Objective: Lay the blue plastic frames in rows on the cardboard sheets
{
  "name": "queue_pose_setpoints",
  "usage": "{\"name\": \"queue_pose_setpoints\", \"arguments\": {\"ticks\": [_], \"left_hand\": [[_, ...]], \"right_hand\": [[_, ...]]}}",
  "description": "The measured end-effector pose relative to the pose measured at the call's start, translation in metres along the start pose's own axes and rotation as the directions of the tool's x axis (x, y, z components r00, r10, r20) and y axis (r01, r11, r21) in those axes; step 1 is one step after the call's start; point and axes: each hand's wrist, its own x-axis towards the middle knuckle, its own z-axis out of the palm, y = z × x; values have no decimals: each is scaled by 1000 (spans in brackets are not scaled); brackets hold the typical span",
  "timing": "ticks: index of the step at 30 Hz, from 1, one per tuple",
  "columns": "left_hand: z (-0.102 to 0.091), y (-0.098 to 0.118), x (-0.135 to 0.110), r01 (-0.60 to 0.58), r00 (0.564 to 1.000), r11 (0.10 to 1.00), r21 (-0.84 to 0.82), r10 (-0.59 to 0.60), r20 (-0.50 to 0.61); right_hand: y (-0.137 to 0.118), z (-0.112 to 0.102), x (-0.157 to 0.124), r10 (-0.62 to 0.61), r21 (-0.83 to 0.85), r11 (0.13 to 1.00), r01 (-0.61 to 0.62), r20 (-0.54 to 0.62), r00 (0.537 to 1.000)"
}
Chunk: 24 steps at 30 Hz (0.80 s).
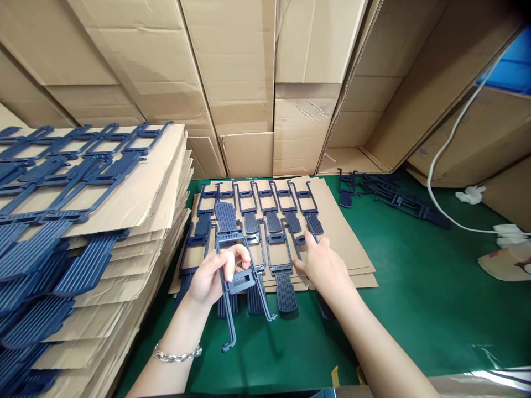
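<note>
My left hand [218,272] is closed on a dark blue plastic frame [241,283] with a ribbed paddle at its top end. The held frame is raised, tilted, above the others, its two hooked legs pointing towards me. My right hand [327,269] grips another blue plastic frame [302,241], thumb and forefinger on it, at the right end of the near row; part of it is hidden beneath the hand. Two rows of similar frames, such as this one [285,284], lie on a cardboard sheet [344,243]. Near-row paddles overhang the sheet's front edge.
At left rises a tall stack of cardboard sheets [166,204] layered with blue frames. Loose frames [398,199] lie at the back right of the green table [418,276]. Cardboard boxes [244,72] wall the back. A white cable [435,166] hangs at right.
</note>
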Motion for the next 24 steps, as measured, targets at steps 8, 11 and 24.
{"name": "queue_pose_setpoints", "arguments": {"ticks": [8, 11, 24], "left_hand": [[2, 1, 0, 14, 1000, 999, 38, -13, -17], [2, 1, 0, 25, 999, 999, 37, -25, -20], [1, -3, 2, 42, 999, 995, 89, -43, 5]], "right_hand": [[1, 0, 1, -3, -19, 1000, 3, -13, 1000], [1, -1, 2, 4, -16, 1000, -5, -7, 1000], [4, 2, 5, -51, 65, 997, 51, 2, 999]]}}
